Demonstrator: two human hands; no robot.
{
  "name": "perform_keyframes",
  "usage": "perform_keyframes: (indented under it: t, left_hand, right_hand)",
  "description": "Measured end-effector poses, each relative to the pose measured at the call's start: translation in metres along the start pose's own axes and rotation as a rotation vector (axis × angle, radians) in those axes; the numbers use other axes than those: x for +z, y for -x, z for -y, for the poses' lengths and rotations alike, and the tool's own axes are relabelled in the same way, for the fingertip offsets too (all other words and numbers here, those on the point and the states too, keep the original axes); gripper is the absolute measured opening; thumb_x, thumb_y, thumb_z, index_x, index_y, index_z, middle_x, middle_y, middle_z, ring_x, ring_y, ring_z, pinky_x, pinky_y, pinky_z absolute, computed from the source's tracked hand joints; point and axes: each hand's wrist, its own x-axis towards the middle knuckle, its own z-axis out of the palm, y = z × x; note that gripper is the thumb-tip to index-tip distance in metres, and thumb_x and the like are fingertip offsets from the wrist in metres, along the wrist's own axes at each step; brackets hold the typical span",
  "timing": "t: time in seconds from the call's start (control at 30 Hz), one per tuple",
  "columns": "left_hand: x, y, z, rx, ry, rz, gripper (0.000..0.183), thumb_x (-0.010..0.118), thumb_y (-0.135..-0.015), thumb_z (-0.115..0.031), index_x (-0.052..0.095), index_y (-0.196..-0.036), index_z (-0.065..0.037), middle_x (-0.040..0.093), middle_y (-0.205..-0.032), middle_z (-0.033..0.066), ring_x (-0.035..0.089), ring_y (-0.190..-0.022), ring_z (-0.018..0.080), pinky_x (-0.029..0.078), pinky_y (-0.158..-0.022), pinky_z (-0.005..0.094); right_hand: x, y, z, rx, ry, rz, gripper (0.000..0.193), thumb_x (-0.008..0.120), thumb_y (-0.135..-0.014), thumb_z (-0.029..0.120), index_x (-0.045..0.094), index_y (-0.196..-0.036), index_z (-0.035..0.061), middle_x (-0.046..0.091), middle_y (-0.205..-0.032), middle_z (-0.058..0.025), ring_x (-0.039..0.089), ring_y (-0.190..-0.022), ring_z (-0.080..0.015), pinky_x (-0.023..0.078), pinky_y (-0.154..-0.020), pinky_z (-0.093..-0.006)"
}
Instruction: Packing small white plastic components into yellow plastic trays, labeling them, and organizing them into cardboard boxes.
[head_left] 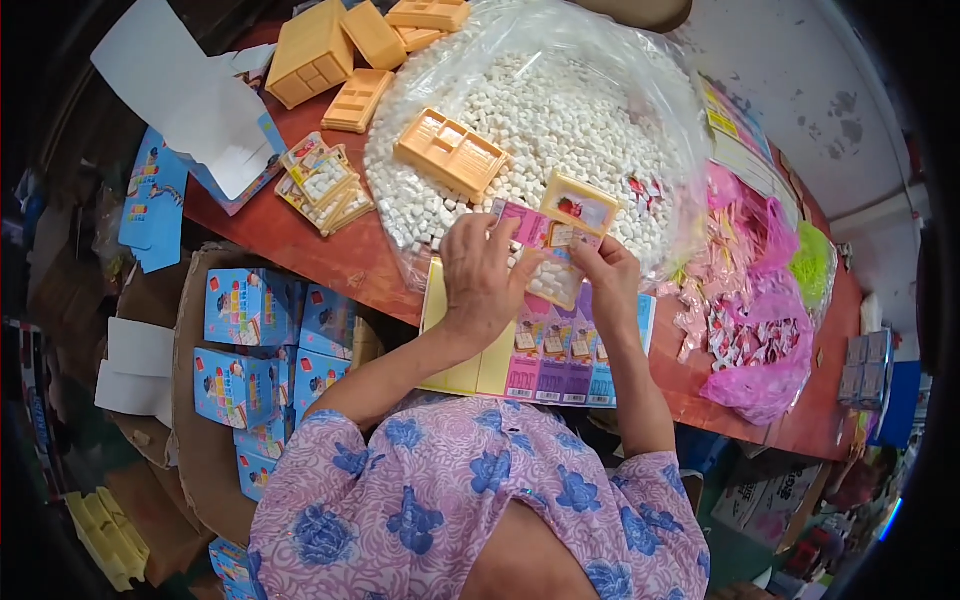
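Observation:
My left hand has its fingers closed at the left edge of a pink and purple printed card strip. Opposite it, my right hand pinches a small printed card at a pale yellow shallow tray. The tray's upper compartment shows a red packet; its lower compartment shows white pieces. My fingers partly cover where card and tray meet. Under my hands, a stack of printed card sheets in pink, purple and blue lies across the table's near edge, with a yellow sheet at its left.
Ahead lies a large clear plastic bag of white pieces, with orange trays on it. Filled trays sit left on the red table. A pink bag of small packets lies right. Blue boxes fill a carton at left.

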Motion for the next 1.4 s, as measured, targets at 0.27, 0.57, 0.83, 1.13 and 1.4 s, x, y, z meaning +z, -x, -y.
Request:
perform_keyframes:
  t: [0.27, 0.57, 0.83, 1.13, 1.4]
  left_hand:
    - [-0.014, -0.018, 0.018, -0.662, 0.806, 0.503, 0.026, 0.057, -0.074, -0.012, 0.053, -0.095, 0.002, 0.057, -0.082, 0.0053, 0.052, -0.074, 0.0115, 0.043, -0.066, 0.0257]
    - [-0.016, 0.0, 0.041, -0.617, 1.001, 0.365, 0.022, 0.057, -0.073, -0.017, 0.056, -0.083, 0.002, 0.052, -0.067, 0.0011, 0.045, -0.062, 0.0069, 0.04, -0.057, 0.0226]
    - [-0.051, 0.006, 0.081, -0.691, 0.655, 0.224, 0.026, 0.055, -0.075, -0.02, 0.055, -0.085, 0.003, 0.056, -0.067, 0.0085, 0.052, -0.061, 0.0109, 0.043, -0.055, 0.0267]
    - [-0.087, -0.003, 0.125, -0.749, 0.838, 0.01, 0.028, 0.046, -0.082, -0.013, 0.044, -0.107, 0.0, 0.053, -0.091, 0.0019, 0.05, -0.082, 0.0076, 0.043, -0.069, 0.0242]
    - [-0.118, -0.028, 0.217, -1.206, 0.41, -0.085, 0.059, 0.037, -0.078, -0.053, 0.043, -0.107, -0.002, 0.051, -0.091, 0.0117, 0.051, -0.072, 0.0177, 0.044, -0.059, 0.028]
  right_hand:
    - [0.026, 0.005, -0.003, -0.045, -0.269, 0.2, 0.02, 0.054, -0.075, 0.005, 0.054, -0.094, -0.0036, 0.059, -0.085, -0.0065, 0.055, -0.077, -0.0105, 0.043, -0.071, -0.0231]
    - [0.042, -0.005, -0.001, -0.047, -0.312, 0.474, 0.025, 0.054, -0.074, 0.005, 0.052, -0.098, -0.0017, 0.058, -0.092, -0.0076, 0.054, -0.083, -0.0134, 0.042, -0.077, -0.0252]
    - [0.106, -0.027, -0.01, -0.063, -0.1, 0.535, 0.022, 0.053, -0.077, 0.007, 0.052, -0.097, -0.0014, 0.058, -0.09, -0.0067, 0.055, -0.08, -0.0109, 0.044, -0.071, -0.0241]
    - [0.188, -0.072, -0.008, -0.199, 0.097, 0.789, 0.035, 0.053, -0.077, 0.008, 0.041, -0.108, -0.0005, 0.054, -0.089, -0.0066, 0.052, -0.078, -0.0113, 0.043, -0.069, -0.024]
    - [0.264, -0.146, -0.008, -0.108, 0.158, 0.801, 0.032, 0.056, -0.073, 0.008, 0.045, -0.1, -0.0031, 0.056, -0.087, -0.0098, 0.055, -0.075, -0.0145, 0.044, -0.066, -0.0252]
